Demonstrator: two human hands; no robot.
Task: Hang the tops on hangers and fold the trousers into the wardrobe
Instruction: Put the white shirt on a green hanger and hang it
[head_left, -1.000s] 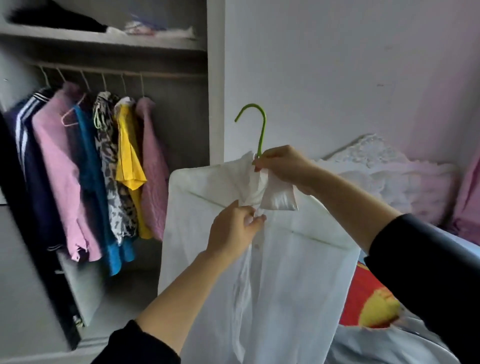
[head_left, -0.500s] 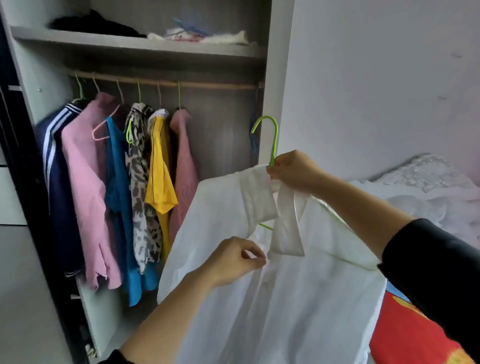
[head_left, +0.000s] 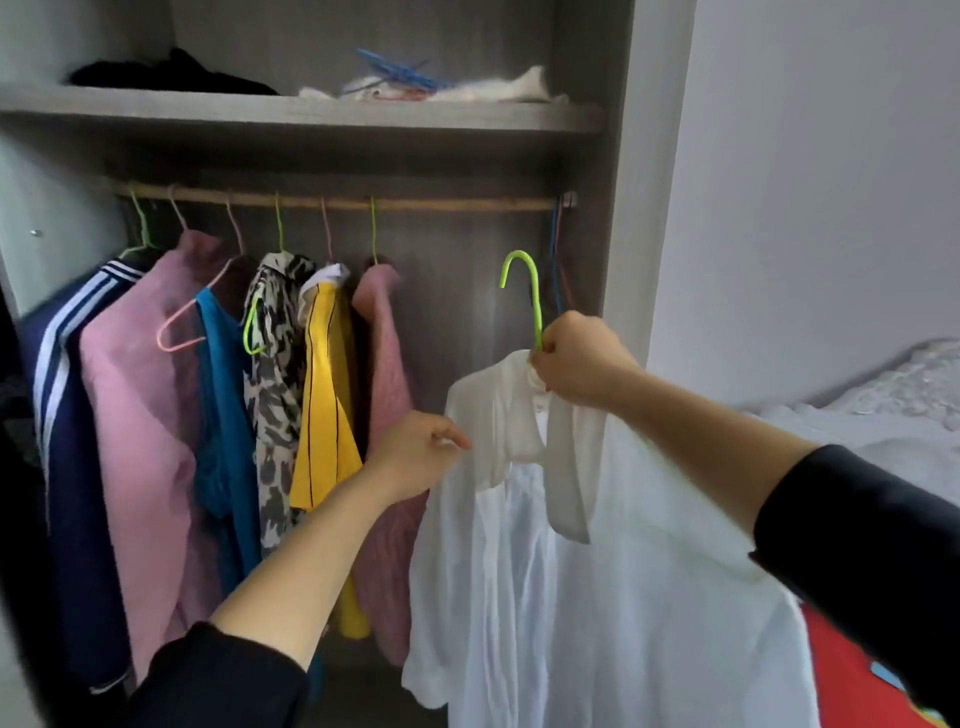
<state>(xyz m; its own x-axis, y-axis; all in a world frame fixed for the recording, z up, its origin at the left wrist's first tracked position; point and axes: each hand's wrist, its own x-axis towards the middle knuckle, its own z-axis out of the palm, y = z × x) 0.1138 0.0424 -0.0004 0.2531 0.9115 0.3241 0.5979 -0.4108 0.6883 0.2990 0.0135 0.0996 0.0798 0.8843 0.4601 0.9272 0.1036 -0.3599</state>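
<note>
Your right grip (head_left: 582, 364) is clenched round the neck of the green hanger (head_left: 525, 291), just above the collar of the white shirt (head_left: 597, 597). That is the place to hold, since the wire is the only stiff part of the load. The shirt hangs from it in front of the right end of the open wardrobe (head_left: 618, 260), below the rail (head_left: 441, 203) and to the right of the pink top (head_left: 384, 374). The hook is not yet over the rail. Your left grip (head_left: 421, 452) is at the shirt's left shoulder with curled fingers; I cannot tell whether it actually pinches the cloth.

Treat the shirt as light, thin and limp. It offers no resistance, so it will likely swing and drape wherever the hanger goes. It also looks smooth enough to slide off a narrow wire shoulder if the hanger tilts. Carry it level by the neck, and use the left side only for a soft pinch at the shoulder seam to steady it. Pulling on the front panel or the loose collar would probably drag it askew. The free stretch of rail lies between the pink top's hook and the blue hangers (head_left: 555, 244) at the far right, which looks a fair gap for the hook.
</note>
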